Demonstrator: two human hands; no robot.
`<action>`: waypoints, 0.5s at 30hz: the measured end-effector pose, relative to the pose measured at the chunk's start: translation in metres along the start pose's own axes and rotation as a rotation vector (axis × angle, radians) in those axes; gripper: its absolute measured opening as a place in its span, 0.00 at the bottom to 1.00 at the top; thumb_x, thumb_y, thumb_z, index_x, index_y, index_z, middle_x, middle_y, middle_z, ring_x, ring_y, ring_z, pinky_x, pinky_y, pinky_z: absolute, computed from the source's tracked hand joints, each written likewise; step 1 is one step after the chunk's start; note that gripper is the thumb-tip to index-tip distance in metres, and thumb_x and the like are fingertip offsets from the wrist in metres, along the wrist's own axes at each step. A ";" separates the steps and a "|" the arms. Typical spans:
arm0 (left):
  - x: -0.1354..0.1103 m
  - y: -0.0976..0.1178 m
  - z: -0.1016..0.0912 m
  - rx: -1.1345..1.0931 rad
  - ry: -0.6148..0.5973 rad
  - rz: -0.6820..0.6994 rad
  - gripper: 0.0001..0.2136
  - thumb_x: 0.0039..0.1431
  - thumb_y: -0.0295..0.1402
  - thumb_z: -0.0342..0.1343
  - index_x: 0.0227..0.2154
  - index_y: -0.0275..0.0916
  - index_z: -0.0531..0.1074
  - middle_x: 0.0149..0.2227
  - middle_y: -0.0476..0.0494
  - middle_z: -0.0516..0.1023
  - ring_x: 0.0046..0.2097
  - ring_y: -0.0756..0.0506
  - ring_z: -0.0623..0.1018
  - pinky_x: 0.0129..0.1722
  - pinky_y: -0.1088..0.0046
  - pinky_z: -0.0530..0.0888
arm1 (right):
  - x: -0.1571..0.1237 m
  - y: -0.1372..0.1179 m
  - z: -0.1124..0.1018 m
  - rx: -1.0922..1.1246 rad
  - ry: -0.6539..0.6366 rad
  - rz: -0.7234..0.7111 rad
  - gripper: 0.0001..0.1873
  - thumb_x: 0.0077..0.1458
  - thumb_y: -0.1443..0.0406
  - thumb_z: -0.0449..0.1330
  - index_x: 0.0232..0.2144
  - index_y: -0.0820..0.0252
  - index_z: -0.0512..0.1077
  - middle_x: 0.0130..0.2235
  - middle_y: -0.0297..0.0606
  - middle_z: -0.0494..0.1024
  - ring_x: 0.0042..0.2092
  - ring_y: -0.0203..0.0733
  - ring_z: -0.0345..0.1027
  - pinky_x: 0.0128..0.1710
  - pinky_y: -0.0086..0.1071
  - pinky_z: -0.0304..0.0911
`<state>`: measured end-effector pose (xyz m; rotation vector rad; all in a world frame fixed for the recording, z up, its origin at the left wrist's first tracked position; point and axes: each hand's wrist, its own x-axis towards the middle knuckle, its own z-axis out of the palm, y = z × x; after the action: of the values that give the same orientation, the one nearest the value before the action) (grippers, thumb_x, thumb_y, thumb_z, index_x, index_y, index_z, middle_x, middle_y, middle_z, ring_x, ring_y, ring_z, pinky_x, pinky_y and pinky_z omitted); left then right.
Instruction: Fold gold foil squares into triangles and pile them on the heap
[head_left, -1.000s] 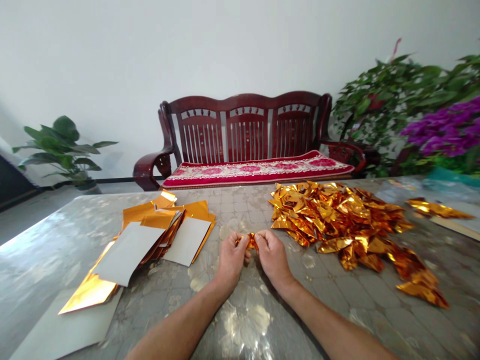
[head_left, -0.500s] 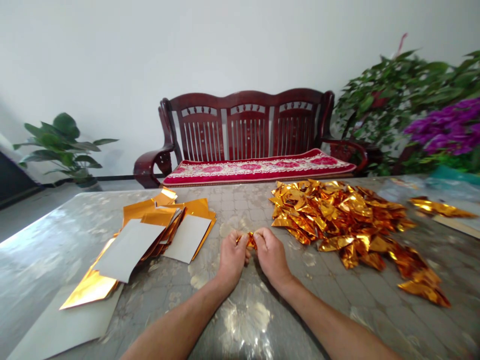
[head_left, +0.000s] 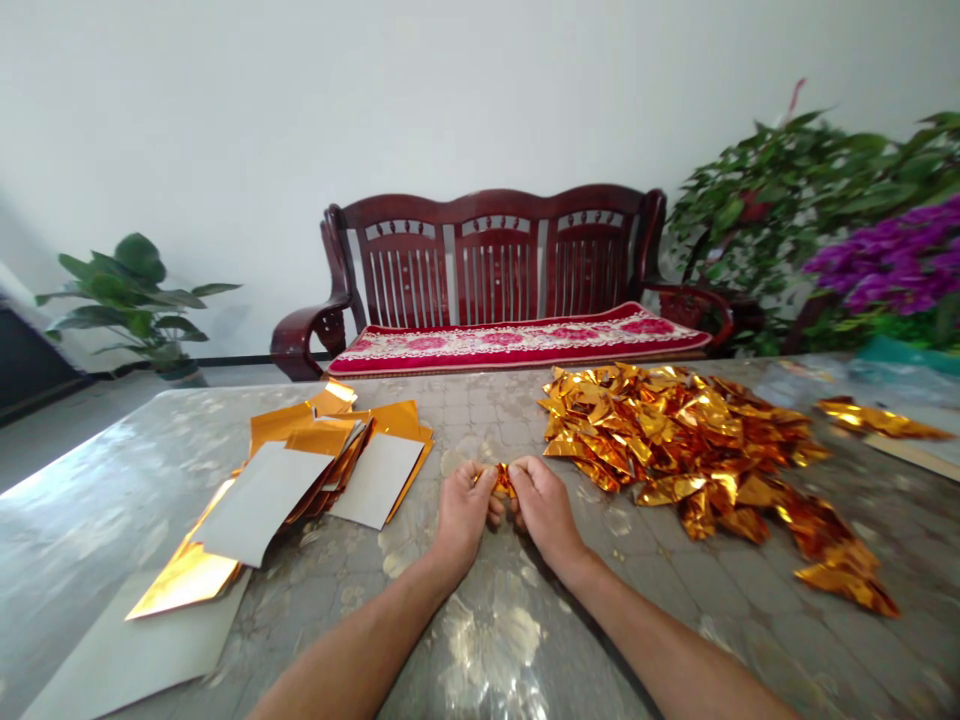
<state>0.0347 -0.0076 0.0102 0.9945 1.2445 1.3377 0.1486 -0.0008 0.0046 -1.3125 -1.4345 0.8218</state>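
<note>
Between both hands (head_left: pixel 502 508), small crumpled shiny gold foil piece (head_left: pixel 502 480)

at the table's (head_left: pixel 480 650) near edge, both hands meet on a small foil piece (head_left: pixel 502 478); a stack of sheets (head_left: pixel 300 480) lies to its left, a heap of folded pieces (head_left: pixel 675 440) to its right, a bench (head_left: pixel 495 275) behind.

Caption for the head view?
Left hand and right hand pinch a gold foil piece between flat sheets and a folded pile.
</note>
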 end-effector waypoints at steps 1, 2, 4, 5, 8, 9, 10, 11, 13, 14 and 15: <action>0.002 0.001 -0.002 -0.032 0.000 -0.018 0.18 0.48 0.47 0.62 0.26 0.36 0.68 0.13 0.55 0.68 0.14 0.54 0.65 0.14 0.82 0.61 | 0.000 -0.001 -0.002 0.068 -0.048 0.045 0.18 0.61 0.51 0.48 0.30 0.56 0.69 0.18 0.28 0.69 0.20 0.38 0.64 0.21 0.28 0.58; 0.003 0.001 -0.005 -0.064 0.003 -0.044 0.18 0.48 0.46 0.63 0.26 0.36 0.68 0.14 0.55 0.69 0.14 0.55 0.65 0.14 0.82 0.62 | -0.001 -0.003 -0.004 0.133 -0.093 0.082 0.22 0.62 0.48 0.46 0.33 0.57 0.69 0.18 0.28 0.69 0.18 0.38 0.63 0.18 0.28 0.57; 0.006 0.005 -0.011 -0.144 -0.012 -0.114 0.16 0.48 0.43 0.65 0.27 0.36 0.67 0.17 0.55 0.70 0.15 0.56 0.65 0.14 0.83 0.62 | -0.001 -0.004 -0.008 0.217 -0.129 0.097 0.27 0.62 0.45 0.43 0.39 0.59 0.70 0.19 0.29 0.70 0.17 0.37 0.63 0.16 0.28 0.56; 0.007 0.007 -0.014 -0.186 -0.030 -0.156 0.15 0.49 0.41 0.65 0.27 0.36 0.67 0.18 0.55 0.71 0.15 0.57 0.65 0.15 0.84 0.63 | -0.002 -0.003 -0.011 0.223 -0.120 0.077 0.28 0.63 0.45 0.43 0.40 0.59 0.71 0.20 0.29 0.71 0.18 0.37 0.63 0.17 0.28 0.56; 0.010 0.012 -0.021 -0.313 -0.081 -0.265 0.12 0.51 0.35 0.65 0.28 0.35 0.68 0.20 0.55 0.71 0.16 0.59 0.66 0.16 0.86 0.65 | -0.001 0.000 -0.016 0.119 -0.050 -0.038 0.26 0.63 0.47 0.46 0.40 0.59 0.73 0.22 0.31 0.72 0.22 0.37 0.65 0.23 0.28 0.60; 0.011 0.014 -0.023 -0.348 -0.092 -0.292 0.10 0.52 0.33 0.65 0.28 0.35 0.68 0.20 0.55 0.71 0.16 0.59 0.66 0.16 0.86 0.65 | 0.000 0.001 -0.017 0.074 -0.024 -0.080 0.24 0.63 0.49 0.47 0.40 0.59 0.74 0.24 0.32 0.74 0.25 0.38 0.67 0.26 0.29 0.62; 0.012 0.015 -0.024 -0.377 -0.100 -0.316 0.09 0.53 0.31 0.64 0.28 0.34 0.69 0.20 0.54 0.71 0.16 0.59 0.67 0.17 0.87 0.66 | 0.001 0.002 -0.018 0.036 -0.001 -0.121 0.23 0.63 0.50 0.48 0.40 0.59 0.75 0.27 0.34 0.76 0.28 0.40 0.70 0.29 0.30 0.64; 0.012 0.016 -0.025 -0.399 -0.104 -0.335 0.08 0.55 0.30 0.63 0.29 0.34 0.69 0.20 0.54 0.71 0.17 0.59 0.67 0.17 0.87 0.67 | 0.002 0.002 -0.019 0.011 0.017 -0.162 0.21 0.63 0.52 0.49 0.39 0.58 0.76 0.31 0.36 0.78 0.32 0.41 0.71 0.33 0.31 0.65; 0.013 0.016 -0.025 -0.421 -0.108 -0.363 0.06 0.57 0.28 0.61 0.29 0.33 0.70 0.20 0.53 0.72 0.16 0.59 0.67 0.17 0.87 0.68 | 0.004 0.001 -0.019 -0.002 0.038 -0.235 0.18 0.62 0.55 0.51 0.39 0.58 0.77 0.38 0.39 0.79 0.40 0.44 0.72 0.42 0.33 0.65; 0.012 0.016 -0.025 -0.426 -0.107 -0.370 0.05 0.58 0.28 0.60 0.29 0.33 0.70 0.20 0.52 0.72 0.16 0.59 0.68 0.17 0.87 0.68 | 0.004 0.001 -0.018 0.004 0.036 -0.261 0.17 0.62 0.57 0.51 0.39 0.58 0.77 0.39 0.40 0.80 0.43 0.44 0.72 0.45 0.34 0.65; 0.012 0.016 -0.025 -0.427 -0.106 -0.373 0.05 0.59 0.27 0.59 0.29 0.32 0.70 0.20 0.52 0.72 0.16 0.59 0.68 0.17 0.87 0.68 | 0.004 0.000 -0.018 0.015 0.029 -0.276 0.16 0.62 0.58 0.52 0.39 0.58 0.77 0.40 0.40 0.80 0.44 0.44 0.72 0.47 0.34 0.64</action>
<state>0.0062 0.0014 0.0219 0.4962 0.9512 1.1702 0.1657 0.0008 0.0108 -1.0804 -1.5413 0.6266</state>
